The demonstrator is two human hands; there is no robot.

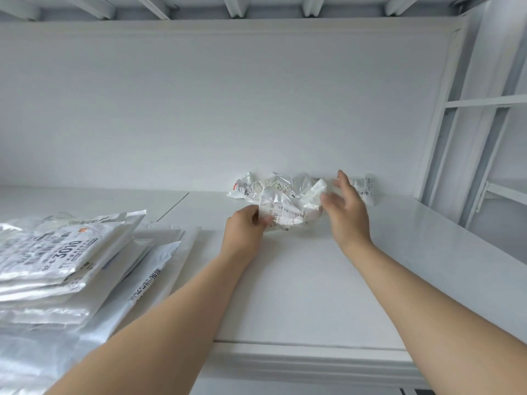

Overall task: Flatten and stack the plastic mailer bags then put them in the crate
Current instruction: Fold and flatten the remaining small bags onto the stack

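Observation:
A crumpled white mailer bag (288, 208) with printed labels lies at the back of the white table, close to the wall. My left hand (246, 225) pinches its near left edge between thumb and fingers. My right hand (346, 208) hovers at the bag's right side with fingers spread and slightly blurred, holding nothing. More crumpled bags (248, 188) lie behind it against the wall, and another bag (366, 186) shows past my right hand. A stack of flattened mailer bags (65, 260) lies at the left. No crate is in view.
The white table (299, 295) runs from the wall to a front edge near the bottom of the view. A white wall rises behind it. A white metal frame (467, 155) stands at the right, with white beams overhead.

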